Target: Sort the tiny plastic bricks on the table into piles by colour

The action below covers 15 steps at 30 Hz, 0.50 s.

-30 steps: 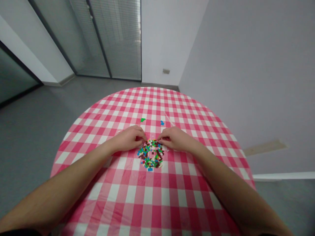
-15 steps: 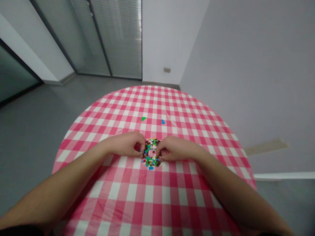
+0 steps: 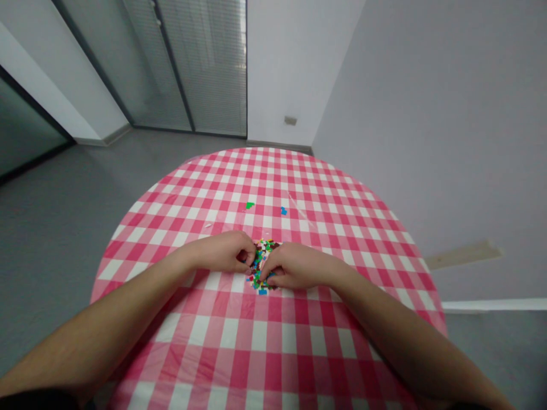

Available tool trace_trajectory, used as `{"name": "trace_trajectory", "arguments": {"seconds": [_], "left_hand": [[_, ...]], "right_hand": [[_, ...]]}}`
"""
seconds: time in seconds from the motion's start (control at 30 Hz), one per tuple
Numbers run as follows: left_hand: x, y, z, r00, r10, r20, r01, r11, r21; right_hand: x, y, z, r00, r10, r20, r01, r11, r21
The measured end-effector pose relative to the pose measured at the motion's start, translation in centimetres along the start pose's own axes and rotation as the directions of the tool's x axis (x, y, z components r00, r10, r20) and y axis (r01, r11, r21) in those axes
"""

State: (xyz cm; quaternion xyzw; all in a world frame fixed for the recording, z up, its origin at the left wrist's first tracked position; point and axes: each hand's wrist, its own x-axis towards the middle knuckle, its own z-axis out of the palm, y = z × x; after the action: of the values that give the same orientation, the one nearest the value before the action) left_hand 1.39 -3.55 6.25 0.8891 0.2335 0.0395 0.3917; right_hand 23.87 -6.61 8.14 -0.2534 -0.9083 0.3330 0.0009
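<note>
A heap of small toy building bricks (image 3: 262, 283) in green, blue, brown, white, yellow and red lies between my hands. My left hand (image 3: 231, 251) is closed at the heap's left side, its thumb and curled fingers bent toward each other among the pieces. From the right, my right hand (image 3: 294, 265) covers part of the heap. Its fingertips come together in the lower middle of the pieces. What either set of fingertips holds, if anything, is too small to make out. Beyond the heap lie a flat green piece (image 3: 250, 205) and a blue piece (image 3: 284, 210), apart from each other.
A red-and-white checked tablecloth (image 3: 273, 341) covers the round table, creased at the front left. A small white piece (image 3: 208, 225) rests past my left wrist. Glass partitions (image 3: 205, 68) stand behind on the left, a pale wall (image 3: 440, 142) on the right.
Both hands have come nearer over the heap. My right hand moved left and toward me, covering more of the pieces; my left hand slid down along the left side, fingers curling in.
</note>
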Motion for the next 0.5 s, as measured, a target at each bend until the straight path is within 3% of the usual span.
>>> {"name": "trace_trajectory", "arguments": {"seconds": [0.5], "left_hand": [[-0.03,-0.24,-0.08,1.000,0.000,0.020,0.000,1.000,-0.013]], "right_hand": [[0.58,-0.42,0.58,0.998,0.039,-0.042,-0.043,0.994,-0.102]]}}
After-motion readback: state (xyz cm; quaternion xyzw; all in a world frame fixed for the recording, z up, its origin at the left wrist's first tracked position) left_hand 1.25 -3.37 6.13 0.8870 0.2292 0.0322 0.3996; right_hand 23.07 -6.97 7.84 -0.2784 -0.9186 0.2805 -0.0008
